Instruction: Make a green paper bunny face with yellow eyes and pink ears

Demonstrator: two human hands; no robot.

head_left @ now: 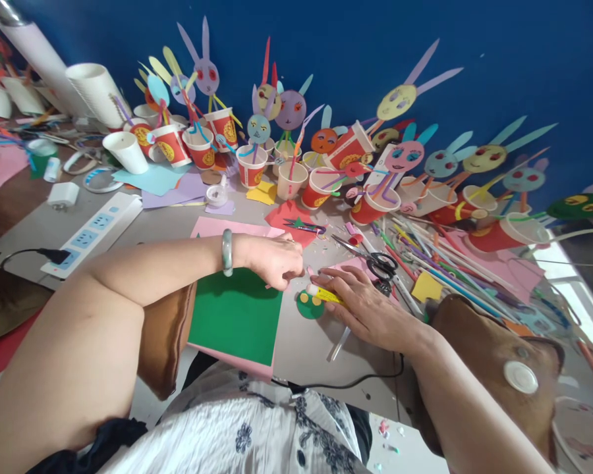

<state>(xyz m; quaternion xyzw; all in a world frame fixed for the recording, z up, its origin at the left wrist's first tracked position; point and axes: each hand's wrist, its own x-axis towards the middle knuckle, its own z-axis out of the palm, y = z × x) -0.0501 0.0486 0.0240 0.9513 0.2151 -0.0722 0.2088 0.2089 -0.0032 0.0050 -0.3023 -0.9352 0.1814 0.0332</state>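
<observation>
My left hand [278,261], with a jade-like bangle on its wrist, is closed in a pinch above the edge of green paper [240,316]; whatever its fingertips hold is hidden. My right hand [363,304] lies palm down, its fingers curled over a slim yellow tube [329,296] with a pale end, which looks like a glue stick. Partly under that tube is a small green paper disc [309,308] bearing two tan circles. Pink paper [212,227] sticks out from under the green sheet. Black-handled scissors [379,264] lie just beyond my right hand.
Paper cups with rabbit-faced figures [292,110] line the blue wall. Coloured pipe cleaners [439,263] lie loose at the right. A power strip [96,234] is at the left. Smaller scissors [306,227] rest on red paper. A black cable [346,384] runs along the front edge.
</observation>
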